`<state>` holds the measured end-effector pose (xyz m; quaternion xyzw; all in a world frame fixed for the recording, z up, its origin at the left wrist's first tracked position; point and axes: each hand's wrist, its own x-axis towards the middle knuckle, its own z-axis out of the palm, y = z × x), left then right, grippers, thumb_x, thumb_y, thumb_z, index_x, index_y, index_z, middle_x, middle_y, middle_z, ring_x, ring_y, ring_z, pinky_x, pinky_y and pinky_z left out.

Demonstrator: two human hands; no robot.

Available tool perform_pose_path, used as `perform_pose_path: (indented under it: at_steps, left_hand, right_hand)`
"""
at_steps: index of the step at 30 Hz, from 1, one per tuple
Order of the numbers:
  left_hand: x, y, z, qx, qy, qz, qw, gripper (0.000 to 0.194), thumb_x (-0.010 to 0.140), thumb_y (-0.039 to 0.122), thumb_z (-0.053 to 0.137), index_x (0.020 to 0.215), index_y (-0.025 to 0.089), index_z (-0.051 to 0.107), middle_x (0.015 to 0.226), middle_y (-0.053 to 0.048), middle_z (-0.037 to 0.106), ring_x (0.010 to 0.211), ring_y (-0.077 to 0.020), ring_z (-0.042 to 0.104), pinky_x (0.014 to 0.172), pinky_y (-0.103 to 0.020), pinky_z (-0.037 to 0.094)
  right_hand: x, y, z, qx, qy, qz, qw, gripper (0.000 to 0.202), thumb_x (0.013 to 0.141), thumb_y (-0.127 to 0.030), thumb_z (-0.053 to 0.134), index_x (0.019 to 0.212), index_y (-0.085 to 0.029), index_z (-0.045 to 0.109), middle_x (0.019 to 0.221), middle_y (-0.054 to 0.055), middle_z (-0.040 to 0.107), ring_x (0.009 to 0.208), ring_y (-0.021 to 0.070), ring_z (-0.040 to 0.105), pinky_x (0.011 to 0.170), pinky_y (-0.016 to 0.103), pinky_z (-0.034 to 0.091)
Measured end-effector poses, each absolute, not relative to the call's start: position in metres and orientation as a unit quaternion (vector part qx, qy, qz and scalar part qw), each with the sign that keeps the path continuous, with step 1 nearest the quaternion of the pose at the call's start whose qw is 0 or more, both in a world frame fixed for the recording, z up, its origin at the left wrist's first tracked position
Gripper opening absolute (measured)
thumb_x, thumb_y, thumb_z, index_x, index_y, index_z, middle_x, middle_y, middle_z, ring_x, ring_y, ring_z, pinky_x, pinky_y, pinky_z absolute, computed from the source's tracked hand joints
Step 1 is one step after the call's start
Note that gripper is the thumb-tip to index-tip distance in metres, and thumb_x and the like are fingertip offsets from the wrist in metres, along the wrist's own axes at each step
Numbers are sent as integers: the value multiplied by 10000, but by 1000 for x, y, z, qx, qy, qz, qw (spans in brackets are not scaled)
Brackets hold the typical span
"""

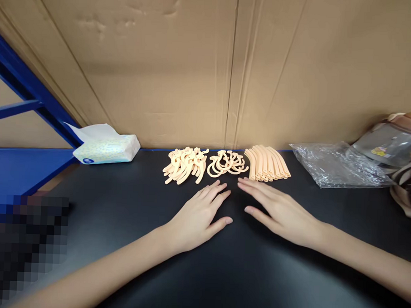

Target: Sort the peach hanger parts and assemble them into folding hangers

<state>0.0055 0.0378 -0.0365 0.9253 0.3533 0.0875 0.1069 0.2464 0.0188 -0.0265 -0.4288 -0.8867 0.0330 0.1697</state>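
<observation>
Watching from here: left hand [199, 217] and right hand [281, 212], fingers loosely spread, holding nothing, just short of three piles of peachy curved pieces [228, 162]. Cardboard [181, 85] blocks the back, tissue pack [106, 149] off left, crinkly plastic bag [337, 165] off right.

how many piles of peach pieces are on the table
3. The left pile lies beyond the left hand, the right pile beyond the right hand, and the middle pile between those two piles. No pile seems hidden.
</observation>
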Motion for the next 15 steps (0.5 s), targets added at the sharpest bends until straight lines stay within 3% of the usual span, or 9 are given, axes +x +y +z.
perform_pose_path:
  at_steps: [6,15]
  left_hand:
    - [6,35,-38,928,349,77,101,614,967,510,317,1446,126,318,1535,-117,281,1435,-239,205,1170,-454,216]
    - [0,37,-33,932,334,72,124,623,952,522,354,1456,157,317,1536,-121,259,1428,-268,214,1150,-491,250]
  right_hand:
    - [241,16,-44,-411,-901,76,115,646,951,-490,371,1472,-115,297,1523,128,280,1403,258,264,1122,492,303]
    - [248,18,-47,-392,-908,61,133,605,946,-456,413,1465,-158,326,1511,118,306,1391,274,291,1121,503,302]
